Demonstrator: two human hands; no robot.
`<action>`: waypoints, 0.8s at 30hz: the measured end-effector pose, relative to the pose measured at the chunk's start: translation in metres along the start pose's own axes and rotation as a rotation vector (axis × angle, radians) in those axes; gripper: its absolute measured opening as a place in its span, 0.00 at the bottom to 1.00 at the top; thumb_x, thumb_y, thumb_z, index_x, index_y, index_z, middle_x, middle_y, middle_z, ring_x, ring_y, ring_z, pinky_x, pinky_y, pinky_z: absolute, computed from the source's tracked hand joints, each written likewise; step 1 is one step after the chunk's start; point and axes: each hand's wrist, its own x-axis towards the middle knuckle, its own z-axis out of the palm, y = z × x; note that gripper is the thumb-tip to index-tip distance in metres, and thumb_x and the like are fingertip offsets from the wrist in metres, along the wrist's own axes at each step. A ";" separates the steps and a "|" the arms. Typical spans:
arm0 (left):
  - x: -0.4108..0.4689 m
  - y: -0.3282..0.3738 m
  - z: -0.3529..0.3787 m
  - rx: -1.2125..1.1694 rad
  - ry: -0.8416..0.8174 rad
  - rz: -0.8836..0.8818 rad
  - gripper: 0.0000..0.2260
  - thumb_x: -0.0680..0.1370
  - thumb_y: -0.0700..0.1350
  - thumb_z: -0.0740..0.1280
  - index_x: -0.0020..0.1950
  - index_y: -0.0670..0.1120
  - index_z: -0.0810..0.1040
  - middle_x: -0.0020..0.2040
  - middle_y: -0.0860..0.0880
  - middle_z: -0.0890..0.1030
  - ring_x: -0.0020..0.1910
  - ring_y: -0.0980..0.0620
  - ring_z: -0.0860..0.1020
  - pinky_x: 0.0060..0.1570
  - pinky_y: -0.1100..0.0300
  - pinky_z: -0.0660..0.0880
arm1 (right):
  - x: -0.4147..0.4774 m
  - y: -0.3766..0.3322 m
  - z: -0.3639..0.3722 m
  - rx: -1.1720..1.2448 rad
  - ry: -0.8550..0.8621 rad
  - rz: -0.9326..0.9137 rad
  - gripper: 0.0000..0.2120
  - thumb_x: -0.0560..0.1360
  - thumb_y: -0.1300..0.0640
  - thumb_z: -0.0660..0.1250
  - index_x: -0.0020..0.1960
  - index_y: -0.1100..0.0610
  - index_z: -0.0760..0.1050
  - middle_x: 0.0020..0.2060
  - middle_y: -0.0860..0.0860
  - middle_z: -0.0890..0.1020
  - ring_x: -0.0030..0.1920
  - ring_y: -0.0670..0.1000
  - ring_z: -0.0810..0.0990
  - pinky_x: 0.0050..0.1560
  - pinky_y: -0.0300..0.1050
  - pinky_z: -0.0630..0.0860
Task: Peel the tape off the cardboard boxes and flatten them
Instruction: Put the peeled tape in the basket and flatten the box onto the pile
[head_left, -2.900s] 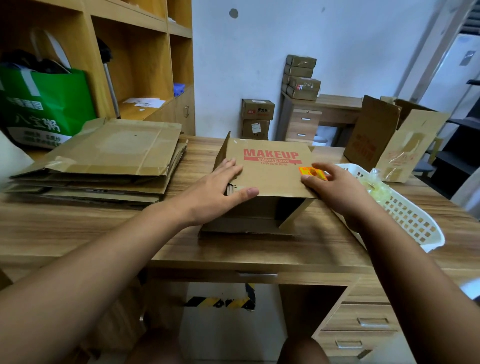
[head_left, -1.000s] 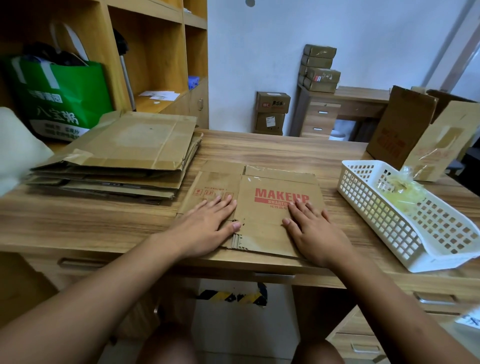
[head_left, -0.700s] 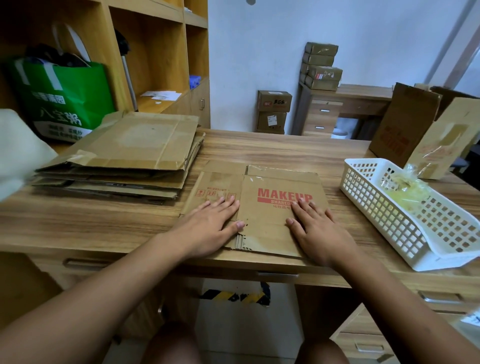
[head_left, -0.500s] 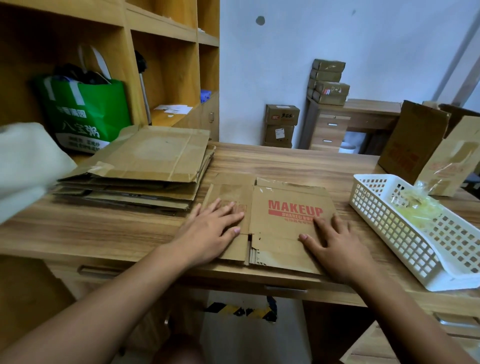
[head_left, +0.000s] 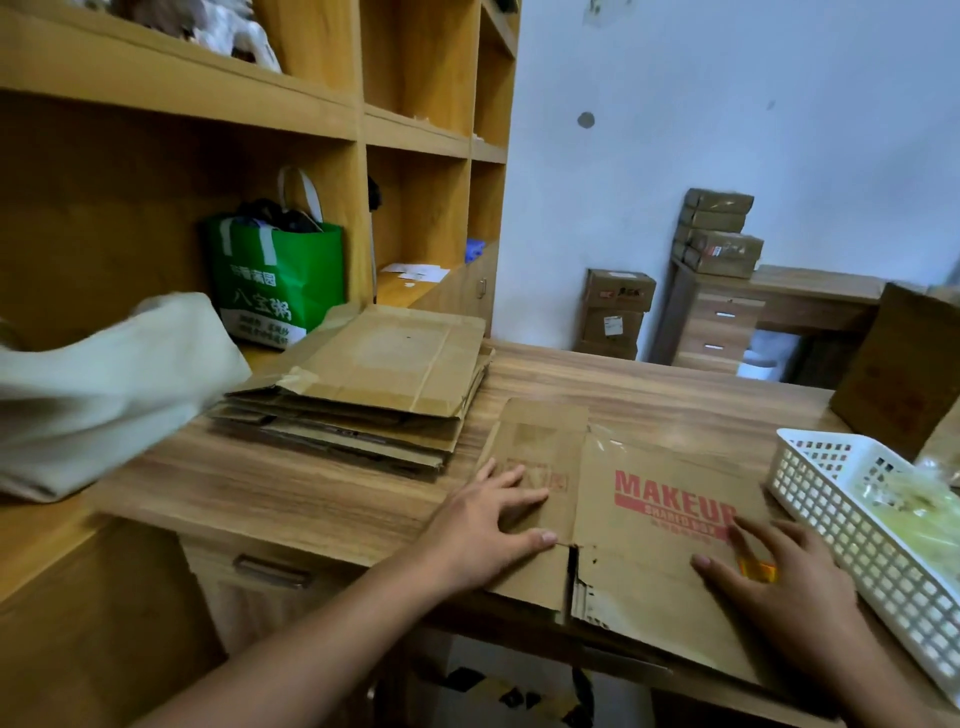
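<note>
Soft daylight, motion blur, warped edges

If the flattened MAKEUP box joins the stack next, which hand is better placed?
Left, probably: the left hand rests on the MAKEUP box edge nearest the cardboard stack; the right hand lies on the far side.

A small office stockroom: wooden cubby shelving (head_left: 358, 130) at 10 o'clock, sealed cartons (head_left: 722, 244) stacked on a drawer desk (head_left: 722, 332) at 1 o'clock, flattened cardboard (head_left: 384, 374) piled on the wood-grain desk (head_left: 311, 493) at 11.
</note>
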 end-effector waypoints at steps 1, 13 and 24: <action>-0.002 0.002 -0.003 0.006 0.007 0.009 0.27 0.75 0.66 0.67 0.73 0.67 0.67 0.79 0.62 0.57 0.80 0.57 0.47 0.76 0.42 0.49 | -0.001 0.000 0.000 0.024 0.026 -0.011 0.52 0.55 0.18 0.57 0.70 0.47 0.75 0.72 0.54 0.69 0.73 0.55 0.68 0.73 0.56 0.63; -0.013 0.002 -0.059 0.059 0.135 0.105 0.27 0.75 0.67 0.66 0.73 0.69 0.65 0.79 0.66 0.52 0.78 0.62 0.42 0.73 0.49 0.47 | 0.000 -0.034 -0.004 0.181 0.192 -0.104 0.44 0.58 0.20 0.63 0.65 0.44 0.80 0.68 0.52 0.74 0.72 0.54 0.70 0.75 0.60 0.63; -0.007 -0.051 -0.129 0.053 0.268 0.073 0.26 0.71 0.70 0.65 0.69 0.73 0.67 0.77 0.69 0.53 0.76 0.68 0.44 0.74 0.41 0.55 | 0.037 -0.125 0.016 0.132 0.160 -0.268 0.26 0.73 0.40 0.72 0.69 0.44 0.76 0.73 0.49 0.69 0.70 0.58 0.66 0.69 0.49 0.61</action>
